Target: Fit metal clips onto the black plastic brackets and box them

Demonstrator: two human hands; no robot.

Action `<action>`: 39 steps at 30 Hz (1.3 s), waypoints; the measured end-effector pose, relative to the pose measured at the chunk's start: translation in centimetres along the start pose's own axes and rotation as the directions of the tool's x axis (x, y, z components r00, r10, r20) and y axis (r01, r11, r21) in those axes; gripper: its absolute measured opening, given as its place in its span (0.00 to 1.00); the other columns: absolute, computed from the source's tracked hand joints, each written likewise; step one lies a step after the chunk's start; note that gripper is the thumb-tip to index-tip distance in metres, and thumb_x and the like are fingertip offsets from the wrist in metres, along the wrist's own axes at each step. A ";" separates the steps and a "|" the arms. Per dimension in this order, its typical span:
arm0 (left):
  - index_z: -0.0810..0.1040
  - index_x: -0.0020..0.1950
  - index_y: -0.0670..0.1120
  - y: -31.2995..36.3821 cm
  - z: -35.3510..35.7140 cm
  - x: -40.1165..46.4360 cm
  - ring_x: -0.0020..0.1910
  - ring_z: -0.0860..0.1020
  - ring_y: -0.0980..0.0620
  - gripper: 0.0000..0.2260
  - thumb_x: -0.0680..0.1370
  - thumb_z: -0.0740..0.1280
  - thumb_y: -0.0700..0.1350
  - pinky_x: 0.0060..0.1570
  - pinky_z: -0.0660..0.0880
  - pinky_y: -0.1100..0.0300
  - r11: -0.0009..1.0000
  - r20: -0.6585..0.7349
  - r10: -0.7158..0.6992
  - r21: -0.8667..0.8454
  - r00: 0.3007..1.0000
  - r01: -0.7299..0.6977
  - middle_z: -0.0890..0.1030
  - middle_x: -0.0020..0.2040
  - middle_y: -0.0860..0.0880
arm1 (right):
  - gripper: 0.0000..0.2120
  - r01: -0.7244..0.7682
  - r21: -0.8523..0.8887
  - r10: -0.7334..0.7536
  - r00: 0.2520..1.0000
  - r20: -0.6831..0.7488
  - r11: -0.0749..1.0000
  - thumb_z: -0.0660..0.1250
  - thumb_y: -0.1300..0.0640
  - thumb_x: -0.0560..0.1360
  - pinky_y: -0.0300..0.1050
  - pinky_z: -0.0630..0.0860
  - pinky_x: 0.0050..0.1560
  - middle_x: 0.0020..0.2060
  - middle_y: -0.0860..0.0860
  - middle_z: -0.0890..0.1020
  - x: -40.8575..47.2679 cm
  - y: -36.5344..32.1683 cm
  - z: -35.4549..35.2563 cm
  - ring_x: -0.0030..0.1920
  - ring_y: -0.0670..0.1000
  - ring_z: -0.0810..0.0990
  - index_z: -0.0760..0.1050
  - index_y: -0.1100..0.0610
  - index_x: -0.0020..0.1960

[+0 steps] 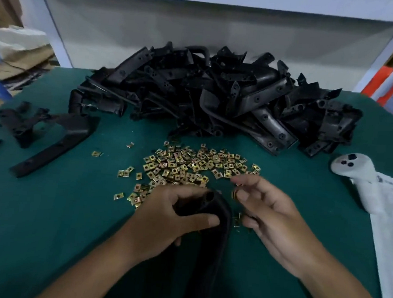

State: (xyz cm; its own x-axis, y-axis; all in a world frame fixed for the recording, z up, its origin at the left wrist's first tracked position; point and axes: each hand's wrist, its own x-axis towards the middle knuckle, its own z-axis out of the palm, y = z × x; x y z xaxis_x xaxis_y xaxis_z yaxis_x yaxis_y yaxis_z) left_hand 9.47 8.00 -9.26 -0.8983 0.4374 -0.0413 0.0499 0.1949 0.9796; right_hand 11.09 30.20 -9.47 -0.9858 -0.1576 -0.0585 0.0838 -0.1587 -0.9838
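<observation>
My left hand (175, 214) grips a black plastic bracket (210, 242) near its upper end, low in the middle of the view; the bracket runs down toward me. My right hand (272, 215) is just right of that end and pinches a small brass-coloured metal clip (234, 193) between thumb and forefinger. A few more clips show in its palm. Several loose clips (185, 164) lie scattered on the green table (48, 220) just beyond both hands. A big heap of black brackets (217, 94) fills the back of the table.
Two or three separate brackets (51, 130) lie at the left side of the table. A white handheld controller (353, 172) rests on a white cloth (390, 230) at the right edge. A grey wall stands behind the heap. Cardboard and bags sit off the table at far left.
</observation>
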 end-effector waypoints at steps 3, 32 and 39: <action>0.77 0.49 0.61 -0.5 0.3 -0.2 0.38 0.85 0.56 0.18 0.65 0.81 0.59 0.32 0.82 0.59 0.996 -0.062 0.044 0.078 0.997 -0.039 0.87 0.46 0.55 | 0.14 0.003 0.028 -0.003 1.000 0.001 1.000 0.77 0.43 0.69 0.36 0.67 0.31 0.37 0.47 0.75 0.1 -0.1 -0.1 0.32 0.41 0.67 0.82 0.50 0.48; 0.75 0.53 0.56 -1.1 2.4 0.1 0.50 0.86 0.54 0.22 0.66 0.82 0.46 0.50 0.80 0.64 0.933 -0.248 0.314 -0.097 0.916 -0.346 0.87 0.49 0.54 | 0.05 0.079 -0.240 -0.078 0.997 0.014 0.968 0.71 0.59 0.73 0.36 0.72 0.36 0.33 0.46 0.82 -0.3 -0.7 -0.2 0.33 0.44 0.77 0.82 0.50 0.41; 0.74 0.54 0.56 -1.1 2.3 0.1 0.52 0.85 0.54 0.22 0.67 0.81 0.47 0.51 0.80 0.64 0.929 -0.250 0.353 -0.021 0.902 -0.369 0.87 0.50 0.56 | 0.07 0.075 -0.325 -0.049 0.995 0.086 0.943 0.71 0.60 0.77 0.32 0.73 0.38 0.34 0.43 0.83 -0.5 -0.8 -0.4 0.35 0.40 0.78 0.82 0.50 0.43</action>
State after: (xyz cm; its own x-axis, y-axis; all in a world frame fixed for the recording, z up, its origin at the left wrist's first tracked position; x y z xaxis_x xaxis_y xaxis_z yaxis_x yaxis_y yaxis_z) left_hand 10.36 9.84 -10.80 -0.9014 0.2439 0.3576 0.3690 0.0008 0.9294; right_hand 11.50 30.76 -8.73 -0.9725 -0.2331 0.0046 -0.0420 0.1556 -0.9869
